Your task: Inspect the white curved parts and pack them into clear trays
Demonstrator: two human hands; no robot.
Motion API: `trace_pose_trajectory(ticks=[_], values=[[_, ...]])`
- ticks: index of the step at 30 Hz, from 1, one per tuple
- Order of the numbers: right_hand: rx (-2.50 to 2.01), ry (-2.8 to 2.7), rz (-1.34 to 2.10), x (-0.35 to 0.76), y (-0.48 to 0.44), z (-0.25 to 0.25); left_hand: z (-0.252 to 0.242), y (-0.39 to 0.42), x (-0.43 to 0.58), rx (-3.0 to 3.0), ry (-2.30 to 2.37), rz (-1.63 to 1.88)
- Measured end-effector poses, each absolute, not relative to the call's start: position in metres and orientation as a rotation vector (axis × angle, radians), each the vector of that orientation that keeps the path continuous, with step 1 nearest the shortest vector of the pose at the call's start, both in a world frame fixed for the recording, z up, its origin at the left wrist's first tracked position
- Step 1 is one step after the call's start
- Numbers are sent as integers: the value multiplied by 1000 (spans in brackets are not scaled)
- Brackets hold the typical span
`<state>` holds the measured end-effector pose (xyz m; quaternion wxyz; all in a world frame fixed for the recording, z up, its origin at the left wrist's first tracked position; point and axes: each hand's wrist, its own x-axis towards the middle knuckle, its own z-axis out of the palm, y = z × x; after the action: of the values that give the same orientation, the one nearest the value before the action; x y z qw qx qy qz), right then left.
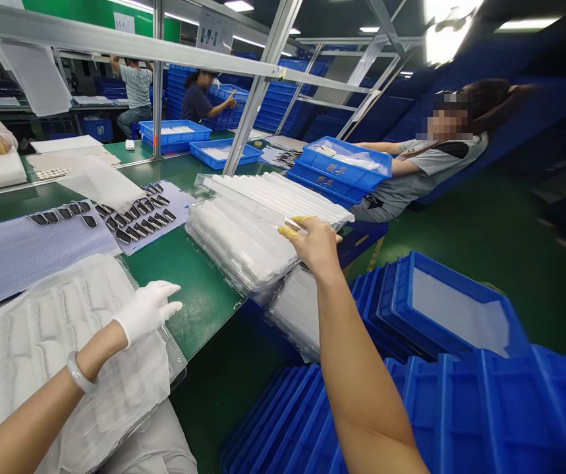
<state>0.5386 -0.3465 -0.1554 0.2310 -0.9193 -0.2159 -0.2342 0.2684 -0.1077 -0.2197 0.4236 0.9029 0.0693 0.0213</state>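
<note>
My left hand (147, 313), in a white glove, has its fingers apart and holds nothing. It is above the right edge of a clear plastic tray (178, 359) covered by a wrinkled white sheet (80, 355). My right hand (316, 245), with yellow finger cots, reaches over a stack of clear plastic trays (228, 263) topped with white ridged material (283, 194). Its thumb and forefinger close around a small pale piece whose kind I cannot make out. Small black parts (139, 220) lie in rows on a pale lilac sheet (176, 201) farther left.
Stacked blue crates (460, 303) stand on the floor at right, with more crates (283, 428) below my right arm. A metal frame (248, 122) crosses above the green table (164, 273). A co-worker (425, 155) sits beyond blue bins (344, 168); other people work farther back.
</note>
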Motion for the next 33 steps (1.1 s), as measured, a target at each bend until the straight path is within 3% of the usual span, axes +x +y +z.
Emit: trace_pose_trajectory(ticks=[10, 16, 23, 33], values=[[-2417, -788, -980, 533, -364, -177, -203, -139, 284, 2138, 241, 3], [-2341, -803, -1064, 538, -417, -203, -213, -103, 232, 2097, 444, -76], [-2253, -609, -1228, 553, -446, -194, -218, -70, 181, 2109, 654, -53], [-2481, -941, -977, 462, -461, -249, -228, -52, 122, 2041, 820, -11]])
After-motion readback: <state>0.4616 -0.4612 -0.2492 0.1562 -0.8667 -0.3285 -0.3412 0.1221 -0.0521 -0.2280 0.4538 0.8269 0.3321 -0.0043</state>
